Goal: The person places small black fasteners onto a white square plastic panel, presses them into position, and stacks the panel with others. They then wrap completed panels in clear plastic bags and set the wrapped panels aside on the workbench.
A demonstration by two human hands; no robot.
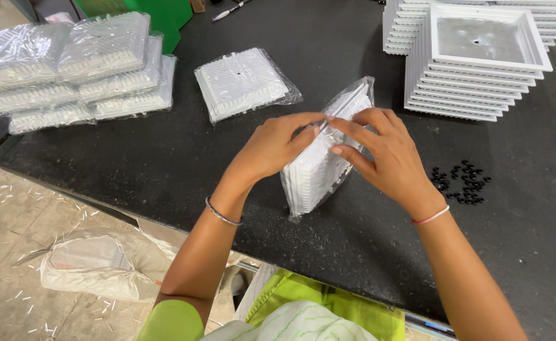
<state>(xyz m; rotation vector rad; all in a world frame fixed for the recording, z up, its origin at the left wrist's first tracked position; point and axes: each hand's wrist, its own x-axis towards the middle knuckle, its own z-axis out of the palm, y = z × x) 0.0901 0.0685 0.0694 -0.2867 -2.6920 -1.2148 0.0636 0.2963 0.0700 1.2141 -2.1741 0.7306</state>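
You have one view only, from the camera on your head, looking steeply down and forward over your own forearms onto the dark tabletop (164, 164), so nothing here is shared with a second view. It sits close: your hands fill the middle of the picture, your green clothing shows at the bottom edge, and the far side of the tabletop is cut off at the top. At lower left the view drops past the tabletop's near edge to the floor (12, 208).
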